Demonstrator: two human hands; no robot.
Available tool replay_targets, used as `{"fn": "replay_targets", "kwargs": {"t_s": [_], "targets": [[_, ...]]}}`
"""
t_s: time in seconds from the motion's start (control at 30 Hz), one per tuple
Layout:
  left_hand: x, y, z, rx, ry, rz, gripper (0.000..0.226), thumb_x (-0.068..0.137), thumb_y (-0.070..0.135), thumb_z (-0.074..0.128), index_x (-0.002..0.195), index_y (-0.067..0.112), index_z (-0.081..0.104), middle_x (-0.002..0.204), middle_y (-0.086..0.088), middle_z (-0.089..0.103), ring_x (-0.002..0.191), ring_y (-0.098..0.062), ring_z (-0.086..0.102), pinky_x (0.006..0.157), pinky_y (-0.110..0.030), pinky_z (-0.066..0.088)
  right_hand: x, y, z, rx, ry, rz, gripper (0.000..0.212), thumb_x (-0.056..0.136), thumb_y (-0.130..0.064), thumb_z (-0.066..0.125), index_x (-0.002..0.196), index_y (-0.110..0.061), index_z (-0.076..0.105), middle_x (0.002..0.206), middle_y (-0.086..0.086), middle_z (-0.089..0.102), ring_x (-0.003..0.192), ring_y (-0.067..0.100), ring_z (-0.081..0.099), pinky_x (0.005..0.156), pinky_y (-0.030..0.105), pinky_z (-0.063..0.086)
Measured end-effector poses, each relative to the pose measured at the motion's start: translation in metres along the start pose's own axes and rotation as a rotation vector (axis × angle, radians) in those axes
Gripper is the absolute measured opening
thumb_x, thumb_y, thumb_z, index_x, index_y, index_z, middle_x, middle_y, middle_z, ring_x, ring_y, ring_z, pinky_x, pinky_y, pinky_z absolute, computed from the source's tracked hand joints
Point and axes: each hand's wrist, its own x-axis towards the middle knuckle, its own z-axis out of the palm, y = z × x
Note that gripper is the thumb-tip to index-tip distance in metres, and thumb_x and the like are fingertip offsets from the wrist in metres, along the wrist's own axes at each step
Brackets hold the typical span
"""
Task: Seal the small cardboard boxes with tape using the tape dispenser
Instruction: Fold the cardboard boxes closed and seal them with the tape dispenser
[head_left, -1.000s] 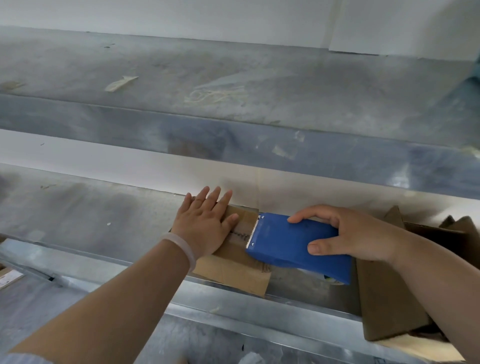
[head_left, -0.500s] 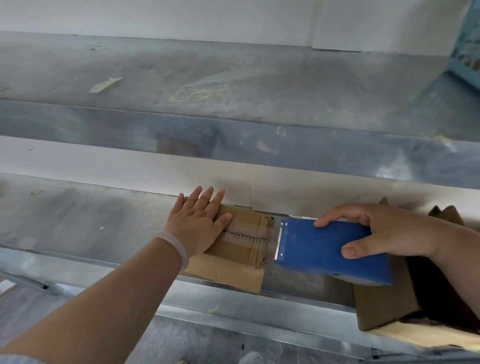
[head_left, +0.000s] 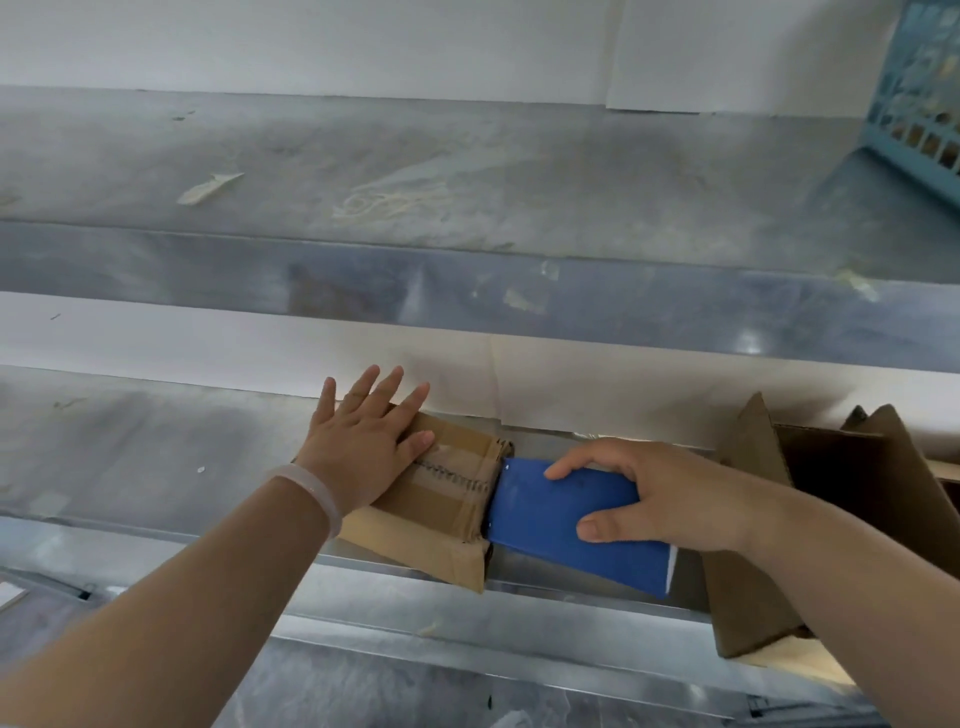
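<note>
We press the box (head_left: 441, 499) flat on the shelf (head_left: 156, 457) with our open left hand (head_left: 363, 441); our right hand (head_left: 670, 499) grips the dispenser (head_left: 561, 525) at its right edge. Tape crosses the top; open boxes (head_left: 831, 493) wait.

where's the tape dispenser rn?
Head view, lower centre-right: the blue tape dispenser is gripped by the right hand, its front edge against the right end of the small cardboard box.

left hand (head_left: 363, 447) flat, right hand (head_left: 670, 499) clasped
</note>
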Motion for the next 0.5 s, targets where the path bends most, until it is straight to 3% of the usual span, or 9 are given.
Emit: {"fn": "replay_targets", "kwargs": {"t_s": [0.07, 0.17, 0.27, 0.4, 0.5], "targets": [[-0.003, 0.016, -0.003, -0.056, 0.088, 0.047, 0.058, 0.099, 0.053, 0.012, 0.153, 0.036, -0.001, 0.162, 0.009, -0.003, 0.148, -0.015, -0.010, 0.120, -0.046, -0.006, 0.001, 0.001, 0.005, 0.001, 0.032, -0.008, 0.040, 0.080, -0.044, 0.075, 0.109, -0.061, 0.054, 0.118, -0.028, 0.057, 0.097, -0.003, 0.061, 0.087, 0.027, 0.055], [-0.008, 0.045, 0.003, -0.195, 0.019, 0.109, 0.062, 0.096, 0.061, 0.006, 0.152, 0.037, -0.003, 0.161, 0.012, -0.005, 0.148, -0.009, -0.009, 0.121, -0.043, -0.003, 0.000, 0.004, 0.010, 0.039, 0.057, -0.013, 0.040, 0.079, -0.042, 0.076, 0.108, -0.061, 0.055, 0.118, -0.028, 0.058, 0.099, -0.004, 0.061, 0.088, 0.028, 0.054], [-0.006, 0.051, 0.014, -0.113, -0.001, 0.125, 0.074, 0.082, 0.069, -0.012, 0.150, 0.040, -0.009, 0.161, 0.012, -0.008, 0.148, -0.011, -0.010, 0.120, -0.045, -0.003, -0.005, 0.007, 0.015, 0.089, 0.088, -0.003, 0.037, 0.081, -0.039, 0.074, 0.106, -0.061, 0.057, 0.118, -0.029, 0.059, 0.097, -0.007, 0.062, 0.087, 0.024, 0.054], [-0.002, 0.049, 0.013, -0.103, -0.048, 0.133, 0.067, 0.090, 0.066, 0.000, 0.150, 0.039, -0.012, 0.161, 0.011, -0.012, 0.148, -0.012, -0.013, 0.120, -0.046, -0.004, -0.021, 0.010, 0.005, 0.131, 0.084, 0.025, 0.039, 0.081, -0.037, 0.074, 0.106, -0.062, 0.058, 0.117, -0.031, 0.061, 0.100, -0.005, 0.063, 0.090, 0.027, 0.054], [-0.001, 0.049, 0.013, -0.105, -0.065, 0.135, 0.068, 0.088, 0.067, -0.002, 0.150, 0.040, -0.013, 0.161, 0.012, -0.013, 0.147, -0.012, -0.014, 0.120, -0.047, -0.003, -0.032, 0.007, -0.009, 0.126, 0.063, 0.020, 0.042, 0.080, -0.037, 0.075, 0.105, -0.065, 0.056, 0.115, -0.040, 0.057, 0.102, -0.009, 0.060, 0.090, 0.022, 0.052]]}}
